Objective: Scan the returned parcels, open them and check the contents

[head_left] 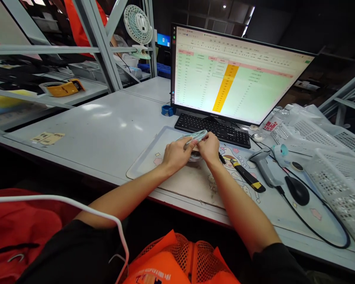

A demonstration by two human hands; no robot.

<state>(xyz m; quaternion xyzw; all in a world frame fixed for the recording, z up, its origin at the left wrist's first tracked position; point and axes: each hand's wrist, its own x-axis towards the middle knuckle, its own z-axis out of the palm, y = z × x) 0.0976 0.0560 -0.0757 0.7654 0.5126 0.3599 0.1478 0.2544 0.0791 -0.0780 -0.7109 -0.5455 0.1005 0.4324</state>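
Note:
My left hand (177,153) and my right hand (208,146) meet over the desk mat, with fingers closed on a thin, pale blue, rounded thing (198,135) with a looped edge. I cannot make out its exact kind. Its upper edge shows above my fingers, and the rest is hidden behind them. Under my hands, a small clear or greyish thing (195,156) shows in part on the patterned desk mat (192,183). A black pen-like thing (221,158) and a black and yellow utility knife (248,176) lie to the right of my right hand.
A black keyboard (225,132) and a monitor (225,75) with a spreadsheet stand behind. To the right are a barcode scanner (266,167), a mouse (297,190) and white perforated baskets (334,189). A blue tape roll (167,110) sits left of the keyboard; labels (48,138) lie far left.

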